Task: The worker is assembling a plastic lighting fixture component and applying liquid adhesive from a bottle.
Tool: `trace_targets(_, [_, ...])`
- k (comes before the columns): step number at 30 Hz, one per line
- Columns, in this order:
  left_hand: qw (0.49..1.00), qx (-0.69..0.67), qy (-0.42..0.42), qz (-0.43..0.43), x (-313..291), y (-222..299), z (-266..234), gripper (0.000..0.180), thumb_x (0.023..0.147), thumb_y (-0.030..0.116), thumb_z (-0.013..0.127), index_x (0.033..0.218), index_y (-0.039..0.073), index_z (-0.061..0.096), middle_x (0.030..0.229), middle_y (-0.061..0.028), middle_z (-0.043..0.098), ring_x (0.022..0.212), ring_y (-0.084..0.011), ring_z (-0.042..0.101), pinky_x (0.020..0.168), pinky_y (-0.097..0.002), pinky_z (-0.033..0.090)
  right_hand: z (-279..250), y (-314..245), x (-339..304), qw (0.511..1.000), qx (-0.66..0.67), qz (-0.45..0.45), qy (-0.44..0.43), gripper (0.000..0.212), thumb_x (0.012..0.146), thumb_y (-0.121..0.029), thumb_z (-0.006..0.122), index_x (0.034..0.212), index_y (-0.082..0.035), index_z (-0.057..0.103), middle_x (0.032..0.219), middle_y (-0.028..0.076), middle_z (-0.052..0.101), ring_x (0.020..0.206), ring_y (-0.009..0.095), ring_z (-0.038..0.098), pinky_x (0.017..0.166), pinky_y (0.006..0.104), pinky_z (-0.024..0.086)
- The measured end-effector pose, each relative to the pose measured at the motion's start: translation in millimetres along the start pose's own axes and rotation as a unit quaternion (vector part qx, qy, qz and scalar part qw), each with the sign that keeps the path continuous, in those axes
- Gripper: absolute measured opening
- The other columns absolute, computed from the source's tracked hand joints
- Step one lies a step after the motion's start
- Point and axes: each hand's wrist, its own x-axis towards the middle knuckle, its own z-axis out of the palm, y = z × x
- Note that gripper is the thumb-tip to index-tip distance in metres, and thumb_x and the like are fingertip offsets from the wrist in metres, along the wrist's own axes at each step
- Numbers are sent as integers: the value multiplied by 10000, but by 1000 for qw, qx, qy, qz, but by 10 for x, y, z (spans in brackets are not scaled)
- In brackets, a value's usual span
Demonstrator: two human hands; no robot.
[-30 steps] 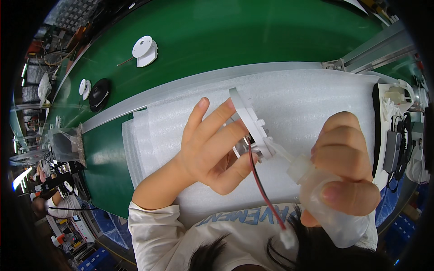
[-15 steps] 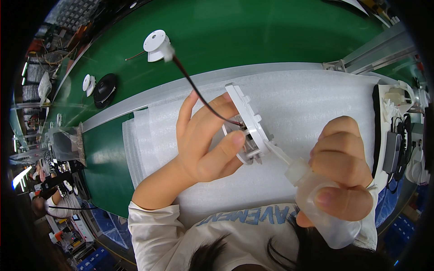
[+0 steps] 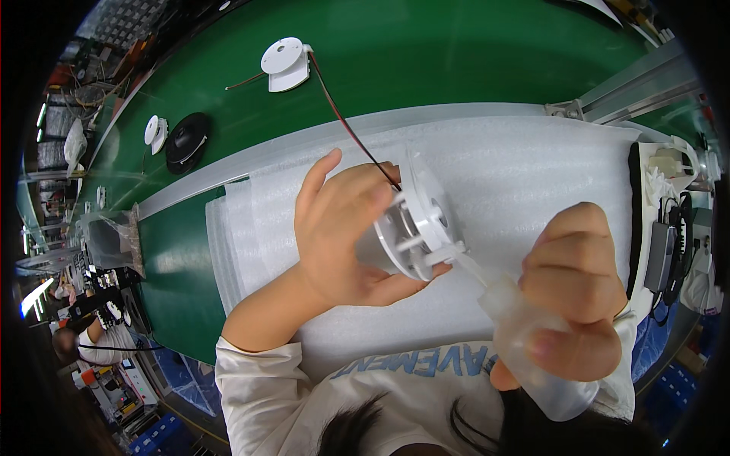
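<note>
My left hand (image 3: 334, 228) grips a white plastic round housing (image 3: 414, 220), tilted on edge over the white foam sheet. It looks like two discs joined by short posts. A red-and-black wire (image 3: 346, 125) runs up from the housing to a small white connector (image 3: 306, 49). My right hand (image 3: 574, 289) is wrapped around a translucent squeeze bottle (image 3: 525, 357), held slanting. Its thin nozzle (image 3: 473, 268) reaches the lower right rim of the housing; whether it touches cannot be made out. Liquid at the tip is not visible.
White foam sheet (image 3: 304, 334) covers the work surface. Beyond a metal rail (image 3: 494, 114), a green belt (image 3: 426, 53) carries a white round part (image 3: 287, 64), a smaller white part (image 3: 155, 134) and a black disc (image 3: 188, 142). Cables and a grey adapter (image 3: 661, 254) lie at right.
The housing has turned in my left hand, so its rounded inside shows more. The bottle stays at its edge. Parts on the green belt have shifted right and slightly away.
</note>
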Motion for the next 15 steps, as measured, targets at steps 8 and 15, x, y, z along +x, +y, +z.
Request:
trace_targets(8, [989, -118, 42, -79, -62, -19, 32, 913, 604, 404, 898, 1220, -77, 424, 1033, -166, 620, 878, -243, 643, 1055, -480, 336, 5, -26, 4, 1000, -8, -3, -7, 425, 856, -514, 655, 1094, -202, 490, 781, 26, 498, 631, 184, 468, 568, 346, 345])
trace_targets(15, [988, -119, 14, -93, -21, 43, -27, 882, 623, 369, 899, 1208, -63, 401, 1014, -157, 607, 874, -193, 629, 988, -423, 397, 20, -39, 30, 1000, -17, 9, -10, 412, 872, -491, 643, 1112, -194, 491, 795, 37, 512, 628, 190, 477, 567, 347, 355])
